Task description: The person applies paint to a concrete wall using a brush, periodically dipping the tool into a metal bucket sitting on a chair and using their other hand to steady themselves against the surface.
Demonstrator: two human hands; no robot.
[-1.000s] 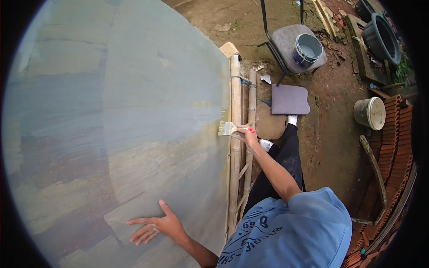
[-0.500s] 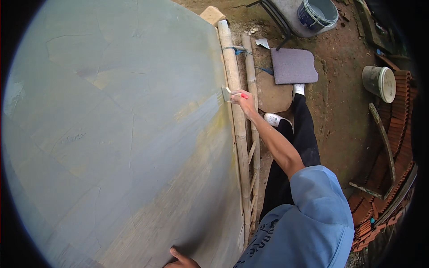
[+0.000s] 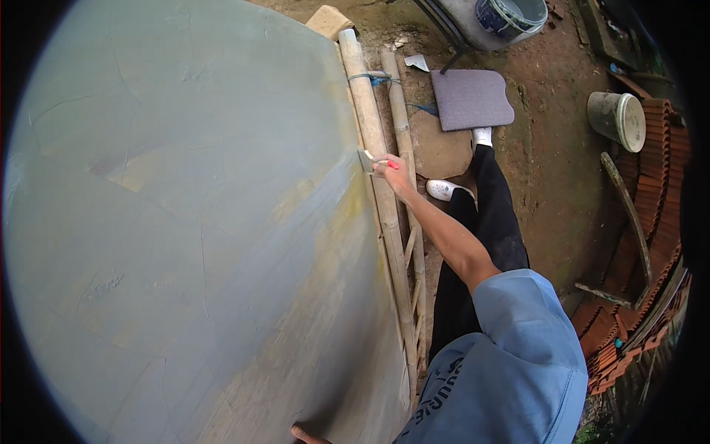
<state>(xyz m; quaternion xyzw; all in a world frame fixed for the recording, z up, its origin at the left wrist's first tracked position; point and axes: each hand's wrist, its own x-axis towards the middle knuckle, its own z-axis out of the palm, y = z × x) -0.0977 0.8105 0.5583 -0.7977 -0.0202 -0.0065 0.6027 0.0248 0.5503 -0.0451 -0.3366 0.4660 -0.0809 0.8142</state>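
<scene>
My right hand (image 3: 390, 172) is closed around a paintbrush (image 3: 366, 161) whose handle has a red end. The bristles are at the right edge of a large grey-green painted wall (image 3: 185, 244), beside an upright bamboo pole (image 3: 376, 133). Streaks of paler grey and yellowish paint fan down the wall from near the brush. At the lower edge, my left hand (image 3: 310, 438) shows only an outstretched thumb against the wall; its other fingers are out of the picture.
A bamboo ladder-like frame (image 3: 400, 118) stands along the wall's edge, tied with blue cord. Beyond my feet lies a grey mat (image 3: 473, 100). A paint bucket (image 3: 510, 18) rests on a pale surface; a white bucket (image 3: 617, 120) stands right, near stacked roof tiles (image 3: 654, 185).
The view has shifted slightly, with the wall's edge moving left in the picture. My right hand keeps the paintbrush at that edge. My left hand has slipped further below the picture's lower border.
</scene>
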